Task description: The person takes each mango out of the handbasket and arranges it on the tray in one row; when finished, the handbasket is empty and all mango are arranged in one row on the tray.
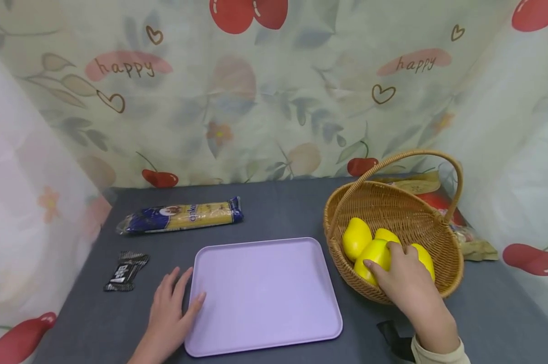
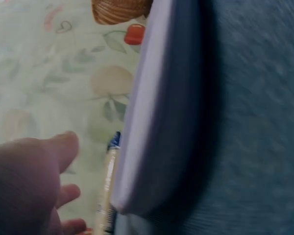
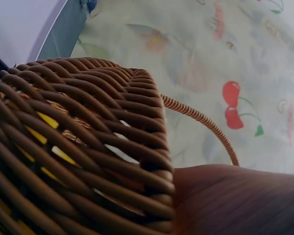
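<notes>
My right hand (image 1: 406, 275) reaches into a wicker basket (image 1: 453, 275) and grips a smooth yellow mango (image 1: 371, 260) between thumb and fingers. Several more yellow mangoes (image 1: 357, 237) lie around it in the basket. In the right wrist view the basket's woven side (image 3: 88, 127) hides my fingers, and specks of yellow show through the gaps. At the left edge of a lilac tray (image 1: 265, 293) is my left hand (image 1: 169, 311), fingers spread and thumb over the rim. The left wrist view shows this hand (image 2: 29, 181) holding nothing beside the tray's edge (image 2: 154, 112).
A bag of pasta (image 1: 183, 216) lies behind the tray to the left. A small black packet (image 1: 126, 272) is left of my left hand. Behind the basket lies a red and brown package (image 1: 476, 248). A black item (image 1: 394, 341) sits by my right sleeve (image 1: 440, 354). A patterned curtain (image 1: 274, 126) backs the table.
</notes>
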Demonstrator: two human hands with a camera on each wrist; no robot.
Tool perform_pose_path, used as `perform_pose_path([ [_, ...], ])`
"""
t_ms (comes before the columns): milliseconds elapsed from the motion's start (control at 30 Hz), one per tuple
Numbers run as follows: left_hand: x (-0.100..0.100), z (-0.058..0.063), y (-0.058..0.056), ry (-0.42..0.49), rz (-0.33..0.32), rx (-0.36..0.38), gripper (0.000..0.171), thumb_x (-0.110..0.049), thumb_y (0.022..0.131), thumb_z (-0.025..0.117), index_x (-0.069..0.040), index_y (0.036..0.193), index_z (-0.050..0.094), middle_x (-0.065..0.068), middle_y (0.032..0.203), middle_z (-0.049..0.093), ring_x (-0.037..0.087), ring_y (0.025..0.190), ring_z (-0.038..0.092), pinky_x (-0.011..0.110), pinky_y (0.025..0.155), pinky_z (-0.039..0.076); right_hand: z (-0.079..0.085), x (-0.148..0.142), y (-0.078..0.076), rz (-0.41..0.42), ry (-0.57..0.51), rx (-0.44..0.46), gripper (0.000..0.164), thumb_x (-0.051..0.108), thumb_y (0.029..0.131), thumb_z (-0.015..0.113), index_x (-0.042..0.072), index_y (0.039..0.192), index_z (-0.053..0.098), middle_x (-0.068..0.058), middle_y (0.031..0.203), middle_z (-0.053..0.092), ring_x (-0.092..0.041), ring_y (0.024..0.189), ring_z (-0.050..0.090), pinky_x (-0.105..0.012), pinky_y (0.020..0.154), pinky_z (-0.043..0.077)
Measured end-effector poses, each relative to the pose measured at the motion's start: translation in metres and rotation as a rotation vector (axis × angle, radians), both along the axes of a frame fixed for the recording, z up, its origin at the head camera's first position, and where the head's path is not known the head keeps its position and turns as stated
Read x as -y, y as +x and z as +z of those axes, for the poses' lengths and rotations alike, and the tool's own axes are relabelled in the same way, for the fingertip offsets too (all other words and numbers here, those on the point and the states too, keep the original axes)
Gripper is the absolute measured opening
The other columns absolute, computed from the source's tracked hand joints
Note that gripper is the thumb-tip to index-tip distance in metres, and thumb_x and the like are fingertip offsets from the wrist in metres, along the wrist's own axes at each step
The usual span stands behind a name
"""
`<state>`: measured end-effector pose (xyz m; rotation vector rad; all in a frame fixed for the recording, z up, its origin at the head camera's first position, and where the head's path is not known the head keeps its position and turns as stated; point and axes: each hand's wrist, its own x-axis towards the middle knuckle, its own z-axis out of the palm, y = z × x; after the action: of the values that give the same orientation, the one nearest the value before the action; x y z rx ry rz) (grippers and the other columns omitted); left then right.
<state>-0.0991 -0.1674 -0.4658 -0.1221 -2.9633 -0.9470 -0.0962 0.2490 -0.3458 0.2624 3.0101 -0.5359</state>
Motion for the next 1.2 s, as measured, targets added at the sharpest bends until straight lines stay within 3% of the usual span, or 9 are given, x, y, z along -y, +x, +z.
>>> perform_pose_path([
  [267, 0.004, -0.011, -0.002, 0.021, 0.006, 0.036, 0.066, -0.050, 0.097, 0.048, -0.009, 0.147, 0.034, 0.025, 0.152, 0.018, 0.051, 0.136, 0.016, 0.074, 0.096, 0.020, -0.004, 0.003, -0.005, 0.008, -0.023, 0.034, 0.089, 0.046, 0.084, 0.070, -0.016, 0.135, 0.032, -0.039, 0.117, 0.039, -0.039, 0.085, 0.053, -0.048, 0.067, 0.049],
  [633, 0.006, -0.021, -0.001, -0.008, 0.002, 0.060, 0.068, -0.053, 0.096, 0.046, -0.011, 0.148, 0.032, 0.024, 0.151, 0.022, 0.049, 0.136, 0.020, 0.071, 0.096, 0.020, -0.006, 0.001, -0.007, 0.013, -0.023, 0.023, 0.093, 0.042, 0.078, 0.077, -0.014, 0.136, 0.031, -0.041, 0.117, 0.042, -0.044, 0.093, 0.052, -0.055, 0.072, 0.049],
  [833, 0.006, -0.023, -0.001, -0.029, -0.012, 0.081, 0.072, -0.055, 0.096, 0.046, -0.010, 0.149, 0.030, 0.025, 0.151, 0.021, 0.049, 0.138, 0.014, 0.072, 0.099, 0.016, -0.007, 0.000, -0.009, 0.006, -0.032, 0.047, 0.096, 0.043, 0.078, 0.077, -0.013, 0.138, 0.029, -0.041, 0.118, 0.043, -0.044, 0.095, 0.053, -0.055, 0.072, 0.048],
  [1200, 0.008, -0.023, -0.001, -0.063, -0.012, 0.146, 0.076, -0.061, 0.095, 0.040, -0.012, 0.151, 0.026, 0.024, 0.153, 0.019, 0.049, 0.140, 0.010, 0.071, 0.104, 0.011, -0.007, -0.001, -0.008, 0.035, -0.029, 0.005, 0.090, 0.036, 0.078, 0.078, -0.013, 0.137, 0.031, -0.038, 0.117, 0.043, -0.041, 0.092, 0.050, -0.049, 0.068, 0.048],
])
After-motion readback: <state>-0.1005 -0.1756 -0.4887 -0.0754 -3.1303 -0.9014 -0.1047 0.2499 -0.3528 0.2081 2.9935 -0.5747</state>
